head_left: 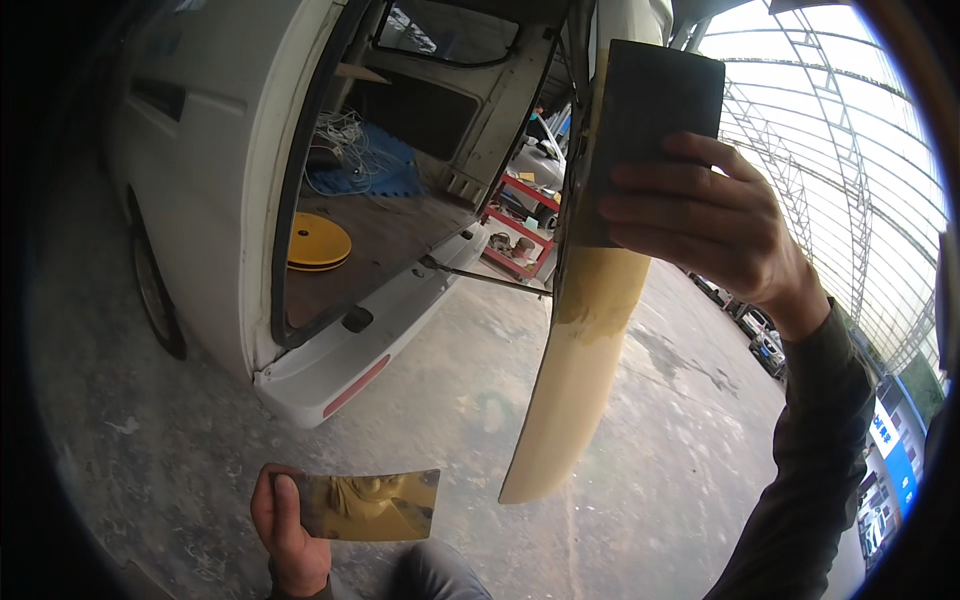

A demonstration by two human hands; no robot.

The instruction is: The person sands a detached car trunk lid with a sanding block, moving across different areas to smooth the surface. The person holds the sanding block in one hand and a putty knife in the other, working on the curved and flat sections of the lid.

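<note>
My left hand [297, 548], low at the left, grips one end of a thin rectangular plate [413, 525] with its thumb on top. A smeared mound of yellow-brown putty [368, 497] lies on the plate. High at the right, my right hand [738, 232] is closed on a flat dark rectangular spreader [664, 98], its fingers laid across the face. The spreader lies against or just in front of a van's swung-out cream door [565, 425]; whether they touch, I cannot tell. Yellowish putty [604, 287] coats the door below the spreader.
The white van [215, 200] stands open at the left, its rear bumper [350, 375] jutting out. Inside lie a yellow disc [318, 240] and tangled white cable [343, 150]. A thin stay [500, 283] runs toward the door. Beyond is a red shelf cart [520, 225].
</note>
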